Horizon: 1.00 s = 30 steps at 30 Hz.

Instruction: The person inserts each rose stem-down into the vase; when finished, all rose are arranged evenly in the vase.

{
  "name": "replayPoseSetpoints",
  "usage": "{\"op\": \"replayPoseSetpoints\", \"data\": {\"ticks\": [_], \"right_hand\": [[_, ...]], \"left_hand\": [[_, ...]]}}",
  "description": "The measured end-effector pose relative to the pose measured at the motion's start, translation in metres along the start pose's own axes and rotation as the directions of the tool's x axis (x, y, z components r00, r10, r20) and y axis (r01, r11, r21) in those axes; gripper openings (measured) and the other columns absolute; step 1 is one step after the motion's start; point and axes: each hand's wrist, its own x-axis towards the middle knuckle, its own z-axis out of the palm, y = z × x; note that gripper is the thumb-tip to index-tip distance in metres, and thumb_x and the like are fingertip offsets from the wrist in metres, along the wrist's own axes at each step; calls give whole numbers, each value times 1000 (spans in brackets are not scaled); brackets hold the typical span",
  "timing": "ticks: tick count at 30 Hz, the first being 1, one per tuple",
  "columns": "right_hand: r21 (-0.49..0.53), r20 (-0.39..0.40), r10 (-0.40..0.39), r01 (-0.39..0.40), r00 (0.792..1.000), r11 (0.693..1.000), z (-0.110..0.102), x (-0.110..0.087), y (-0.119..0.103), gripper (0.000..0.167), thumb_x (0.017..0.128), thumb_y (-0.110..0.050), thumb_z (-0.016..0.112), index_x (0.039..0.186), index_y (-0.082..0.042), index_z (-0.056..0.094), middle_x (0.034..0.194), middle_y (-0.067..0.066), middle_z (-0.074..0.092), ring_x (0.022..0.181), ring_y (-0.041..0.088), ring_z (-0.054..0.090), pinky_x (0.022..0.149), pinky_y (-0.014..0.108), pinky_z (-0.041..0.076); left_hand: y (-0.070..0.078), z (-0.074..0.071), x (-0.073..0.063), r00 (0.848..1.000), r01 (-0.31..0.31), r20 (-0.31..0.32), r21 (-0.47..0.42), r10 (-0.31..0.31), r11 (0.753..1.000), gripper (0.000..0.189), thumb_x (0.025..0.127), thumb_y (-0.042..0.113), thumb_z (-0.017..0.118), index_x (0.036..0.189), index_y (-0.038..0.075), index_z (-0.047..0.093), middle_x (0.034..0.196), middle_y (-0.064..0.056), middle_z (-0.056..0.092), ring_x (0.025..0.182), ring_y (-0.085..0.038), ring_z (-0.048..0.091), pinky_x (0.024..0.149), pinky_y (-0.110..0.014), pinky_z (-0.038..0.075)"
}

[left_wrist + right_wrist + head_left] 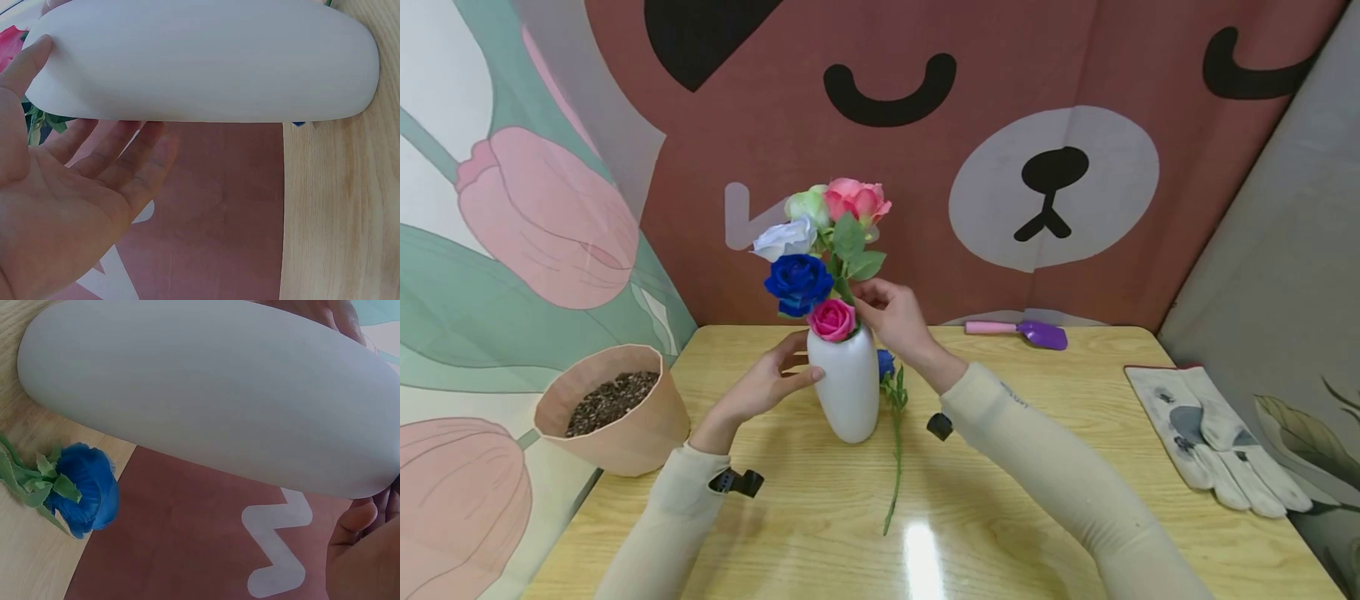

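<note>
A tall white vase (847, 392) stands upright on the table, holding several artificial flowers. They are a coral flower (856, 200), a pale green one (808, 206), a whitish-blue rose (786, 237), a dark blue rose (799, 283) and a magenta rose (832, 320) low at the rim. My left hand (775, 375) steadies the vase from the left, thumb in front and fingers behind. At the mouth, my right hand (898, 321) pinches at a green stem; its fingertips are partly hidden. Beside the vase lies a loose blue flower (84, 490) with a long green stem (897, 467).
A peach pot (647, 442) of dark soil stands at the left table edge. Toward the back lies a purple trowel (1041, 335) with a pink handle. White patterned gloves (1213, 437) lie on the right. A printed bear cloth (910, 158) hangs behind the table.
</note>
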Motion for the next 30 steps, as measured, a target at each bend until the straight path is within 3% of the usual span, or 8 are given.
{"op": "replayPoseSetpoints", "data": {"ticks": [6, 12, 17, 21, 30], "right_hand": [[22, 11, 17, -17, 1000, 1000, -2, -2, 1, 19, 96, -21, 68, 106, -6, 73, 99, 11, 72, 88, 18, 66, 74, 23, 55], [99, 45, 61, -65, 997, 993, -8, -7, 2, 21, 97, -24, 67, 111, -8, 71, 104, 11, 70, 94, 19, 68, 85, 34, 60], [128, 39, 149, -153, 988, 980, -18, -11, 8, 23, 98, -31, 64, 110, -11, 69, 98, 3, 67, 83, 14, 62, 65, 25, 53], [146, 56, 242, -248, 969, 958, -27, -16, 15, 25, 99, -33, 63, 110, -10, 68, 91, 0, 67, 77, 15, 59, 53, 22, 41], [16, 207, 381, -392, 901, 920, -40, -33, 46, 30, 100, -33, 60, 113, -7, 68, 95, 9, 70, 81, 26, 62, 56, 28, 40]], "left_hand": [[2, -1, -1, 1000, -6, 7, -5, 7, 1000, 68, 98, 31, 64, 155, 17, 30, 155, -12, 40, 138, -42, 47, 104, -54, 51], [3, -1, -1, 1000, 1, 3, -15, -1, 1000, 68, 98, 31, 65, 155, 16, 30, 156, -12, 39, 138, -43, 46, 105, -55, 50], [4, -1, -1, 1000, -3, -4, -14, 3, 1000, 68, 97, 30, 65, 155, 16, 31, 156, -12, 39, 139, -43, 45, 105, -55, 50], [4, -1, -2, 1000, 3, -7, -1, -3, 1000, 69, 97, 32, 65, 155, 15, 31, 156, -12, 39, 139, -43, 46, 105, -56, 49], [3, -1, -1, 1000, 16, 4, 7, -16, 1000, 70, 98, 34, 64, 155, 15, 30, 156, -12, 39, 140, -42, 45, 106, -57, 48]]}}
